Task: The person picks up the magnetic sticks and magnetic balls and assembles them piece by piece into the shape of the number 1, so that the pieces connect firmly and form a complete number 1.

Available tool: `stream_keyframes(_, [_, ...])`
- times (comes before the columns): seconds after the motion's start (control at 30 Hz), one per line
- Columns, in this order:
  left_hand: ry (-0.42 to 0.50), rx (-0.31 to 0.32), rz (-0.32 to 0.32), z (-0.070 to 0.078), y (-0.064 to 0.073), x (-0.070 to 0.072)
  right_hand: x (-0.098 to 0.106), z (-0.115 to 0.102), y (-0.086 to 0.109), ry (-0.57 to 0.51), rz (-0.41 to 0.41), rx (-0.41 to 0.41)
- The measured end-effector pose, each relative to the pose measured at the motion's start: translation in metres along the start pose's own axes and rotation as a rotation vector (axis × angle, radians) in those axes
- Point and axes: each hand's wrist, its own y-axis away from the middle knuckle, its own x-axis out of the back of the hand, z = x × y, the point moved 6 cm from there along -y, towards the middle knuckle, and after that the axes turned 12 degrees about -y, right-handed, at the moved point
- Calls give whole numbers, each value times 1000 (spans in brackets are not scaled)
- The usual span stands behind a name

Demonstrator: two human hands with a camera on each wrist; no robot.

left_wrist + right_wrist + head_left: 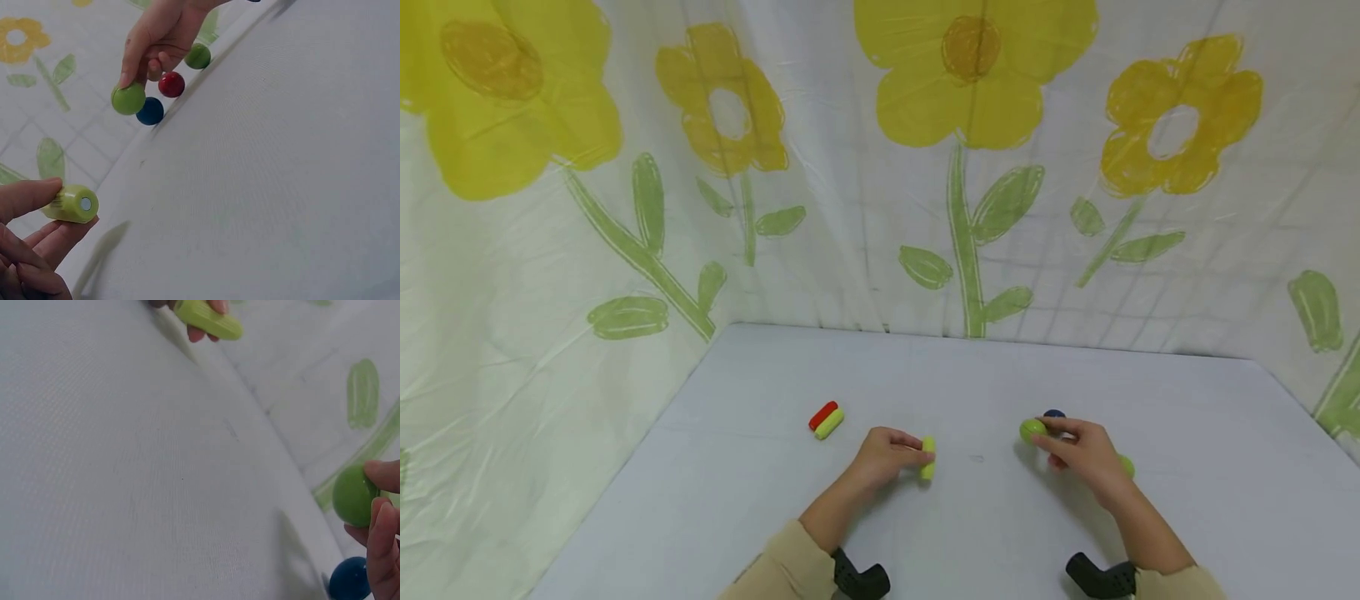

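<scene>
My left hand (pixel 880 457) pinches a yellow-green toy rod (pixel 928 458) between thumb and fingers. A round silvery disc in the rod's end faces the left wrist view. Farther right, my right hand (pixel 1090 458) pinches a light green ball (pixel 1032 430) at its fingertips; a gap separates ball and rod. Behind that hand show a blue ball (pixel 1055 413) and part of a second green ball (pixel 1126 465). Between these two, a red ball (pixel 171 84) appears in the left wrist view. The right wrist view shows the held ball (pixel 354 496) close to the blue one.
A red rod (pixel 823 415) and another yellow-green rod (pixel 829 424) lie side by side left of my left hand. White covering spreads over the table (pixel 737 375). Beyond its far edge hangs a curtain (pixel 827 275) printed with flowers. Black curved pieces (pixel 865 581) sit at both wrists.
</scene>
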Motion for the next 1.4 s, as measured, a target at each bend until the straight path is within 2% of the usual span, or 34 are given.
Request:
stream_keyframes(0.3, [6, -11, 8, 7, -2, -8, -9, -7, -7, -26, -11, 14])
stream_keyframes(0.6, [16, -14, 7, 12, -3, -17, -22, -11, -15, -62, -41, -21])
stream_keyframes(1.03, [49, 9, 19, 9, -6, -22, -43, -16, -26, -98, -55, -11])
stream_keyframes(1.4, [64, -13, 15, 10, -8, -27, -59, -15, -36, -124, -86, 2])
